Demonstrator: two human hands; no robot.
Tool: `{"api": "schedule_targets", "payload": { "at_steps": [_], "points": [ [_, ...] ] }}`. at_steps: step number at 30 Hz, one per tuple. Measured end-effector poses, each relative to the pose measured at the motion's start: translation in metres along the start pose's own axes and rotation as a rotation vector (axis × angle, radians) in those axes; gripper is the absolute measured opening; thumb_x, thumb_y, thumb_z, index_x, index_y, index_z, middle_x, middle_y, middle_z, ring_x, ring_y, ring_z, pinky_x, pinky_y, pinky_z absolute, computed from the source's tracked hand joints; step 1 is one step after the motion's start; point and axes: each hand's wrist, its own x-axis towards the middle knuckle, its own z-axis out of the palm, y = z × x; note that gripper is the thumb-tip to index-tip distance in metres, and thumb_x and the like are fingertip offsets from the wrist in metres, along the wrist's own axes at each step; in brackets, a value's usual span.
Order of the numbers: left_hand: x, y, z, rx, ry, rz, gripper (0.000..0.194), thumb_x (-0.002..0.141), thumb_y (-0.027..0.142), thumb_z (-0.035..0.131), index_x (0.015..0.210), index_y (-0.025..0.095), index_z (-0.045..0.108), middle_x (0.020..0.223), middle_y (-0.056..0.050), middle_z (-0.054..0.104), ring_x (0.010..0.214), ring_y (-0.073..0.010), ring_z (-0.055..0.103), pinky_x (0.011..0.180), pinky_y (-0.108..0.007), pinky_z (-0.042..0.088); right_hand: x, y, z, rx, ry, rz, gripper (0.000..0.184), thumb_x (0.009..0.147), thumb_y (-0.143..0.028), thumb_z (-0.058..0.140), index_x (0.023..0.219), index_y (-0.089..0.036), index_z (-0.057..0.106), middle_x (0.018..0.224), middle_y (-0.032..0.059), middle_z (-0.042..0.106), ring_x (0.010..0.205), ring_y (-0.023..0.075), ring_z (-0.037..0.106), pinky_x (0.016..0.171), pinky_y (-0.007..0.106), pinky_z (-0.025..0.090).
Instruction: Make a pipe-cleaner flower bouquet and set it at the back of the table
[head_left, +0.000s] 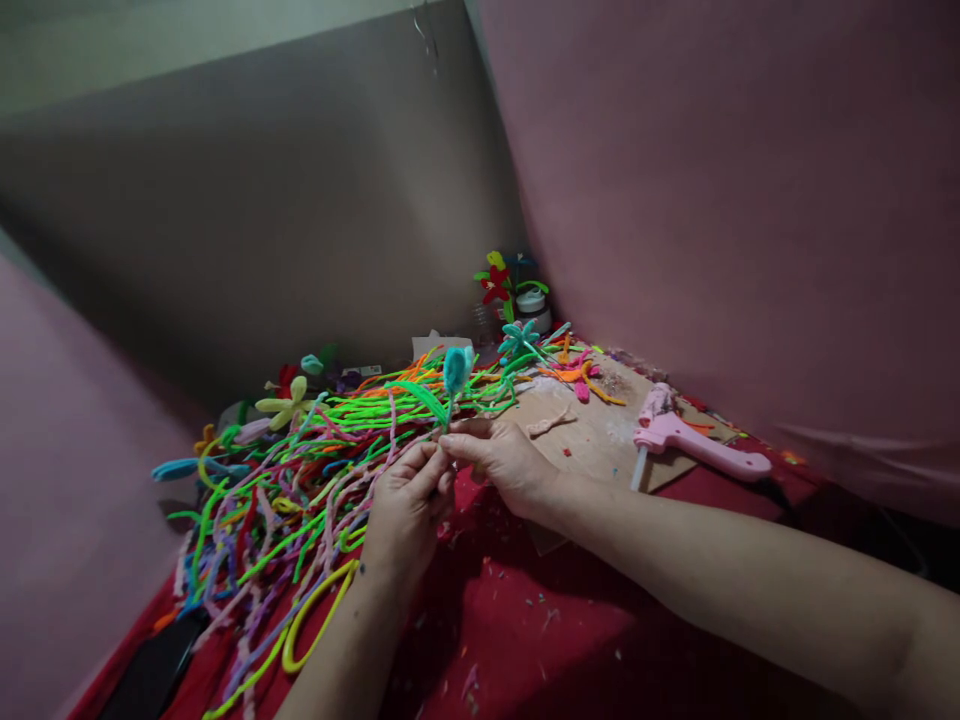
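Both my hands meet at the stem of a pipe-cleaner flower (455, 371), which stands upright with a teal-blue bloom and a green leaf (422, 397) bending left. My left hand (409, 500) pinches the lower stem from below. Thumb and fingers of my right hand (499, 460) close on the stem just above, touching the left fingertips. The lower end of the stem is hidden behind the fingers. Close behind and left of my hands spreads a big heap of pipe cleaners (360, 415) in green, pink, orange, purple and yellow.
At right, a pink glue gun (697, 447) lies on a brown board (555, 405). Finished flowers (495, 283) and a white-lidded jar (533, 308) stand at the back. A black phone-like object (154, 665) lies lower left. Fluff scraps dot the red cloth (540, 620). Walls close in behind.
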Motion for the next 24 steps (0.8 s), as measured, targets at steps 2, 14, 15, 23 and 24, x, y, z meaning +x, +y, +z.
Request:
{"api": "schedule_targets", "payload": {
  "at_steps": [2,14,15,23,24],
  "points": [
    [0.000,0.001,0.000,-0.040,-0.025,-0.023,0.021,0.073,0.031,0.066,0.073,0.015,0.051,0.047,0.008,0.041,0.035,-0.0012,0.024,0.036,-0.015,0.017,0.001,0.001,-0.001,0.019,-0.001,0.019,0.015,0.060,-0.027,0.071,0.064,-0.015,0.063,0.060,-0.0031,0.059,0.052,0.0068,0.049,0.046,0.019,0.030],
    [-0.002,0.007,-0.003,-0.174,-0.142,-0.108,0.022,0.073,0.029,0.067,0.078,0.016,0.050,0.047,0.009,0.038,0.036,-0.0007,0.022,0.036,-0.013,0.017,0.006,0.001,-0.007,-0.014,-0.079,0.009,0.021,0.057,-0.033,0.077,0.065,-0.016,0.068,0.064,-0.0002,0.064,0.055,0.0079,0.051,0.048,0.020,0.033],
    [-0.003,0.008,-0.004,-0.172,-0.147,-0.103,0.021,0.073,0.028,0.067,0.079,0.016,0.051,0.047,0.009,0.038,0.036,-0.0008,0.022,0.036,-0.013,0.017,0.006,0.000,-0.007,-0.015,-0.090,0.009,0.020,0.057,-0.032,0.077,0.065,-0.016,0.068,0.064,-0.0002,0.064,0.056,0.0080,0.052,0.049,0.020,0.033],
    [-0.005,0.014,-0.004,-0.181,-0.145,-0.068,0.017,0.074,0.025,0.066,0.081,0.016,0.054,0.046,0.009,0.039,0.035,-0.0011,0.024,0.037,-0.013,0.019,0.004,-0.001,-0.004,0.056,-0.110,-0.039,0.015,0.053,-0.022,0.078,0.065,-0.019,0.069,0.064,-0.0031,0.065,0.059,0.0088,0.053,0.059,0.024,0.039],
    [-0.005,0.014,-0.004,-0.183,-0.149,-0.075,0.018,0.074,0.026,0.067,0.083,0.016,0.055,0.046,0.009,0.039,0.035,-0.0010,0.024,0.037,-0.013,0.019,0.004,-0.001,-0.004,0.074,-0.096,-0.035,0.014,0.054,-0.021,0.078,0.064,-0.019,0.069,0.062,-0.0038,0.065,0.057,0.0080,0.052,0.058,0.023,0.038]
  ]
}}
